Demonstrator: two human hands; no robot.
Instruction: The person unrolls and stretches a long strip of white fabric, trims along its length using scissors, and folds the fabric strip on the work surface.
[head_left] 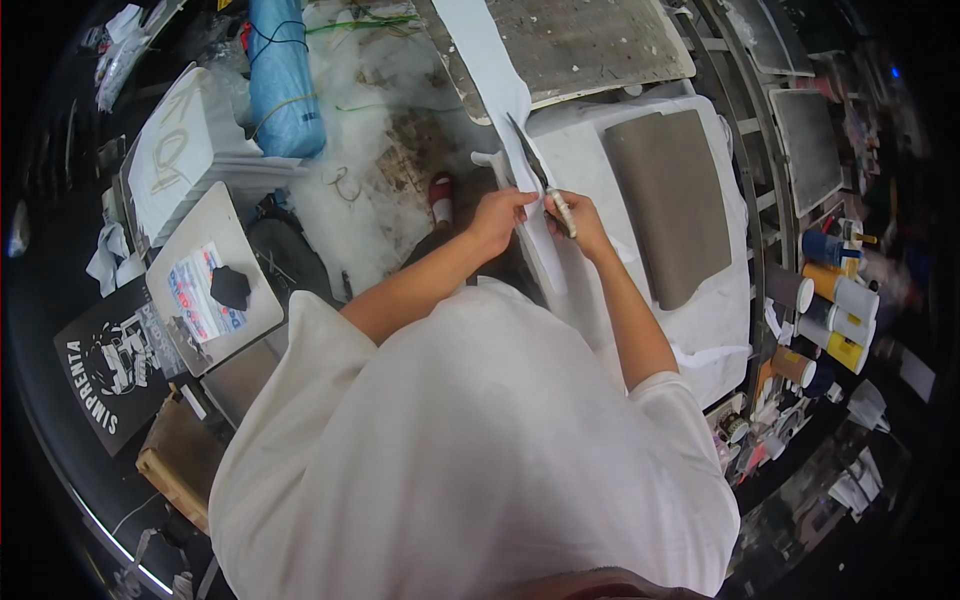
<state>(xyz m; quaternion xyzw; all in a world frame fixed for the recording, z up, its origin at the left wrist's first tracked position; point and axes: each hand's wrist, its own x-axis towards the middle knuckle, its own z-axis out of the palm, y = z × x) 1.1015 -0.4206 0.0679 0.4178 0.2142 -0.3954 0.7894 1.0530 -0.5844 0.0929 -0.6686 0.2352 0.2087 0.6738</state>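
Note:
A long white strip (482, 50), fabric by its look, runs from the far board down between my hands. My left hand (503, 220) is closed on the strip's edge in a pinch between thumb and fingers. My right hand (580, 224) is wrapped round the handle of a pair of scissors (537, 165). Their dark blades point away from me and lie along the strip, with the handle hidden partly by my fingers. To the right of this hand, a brown-grey panel (668, 205) rests on a white-covered surface (590, 160).
A stained board (590, 50) stands at the far side. On the left are a blue wrapped roll (285, 85), a stack of white sheets (190, 140) and a cardboard box (178, 455). A metal rack (765, 190) and several tubs (855, 298) line the right.

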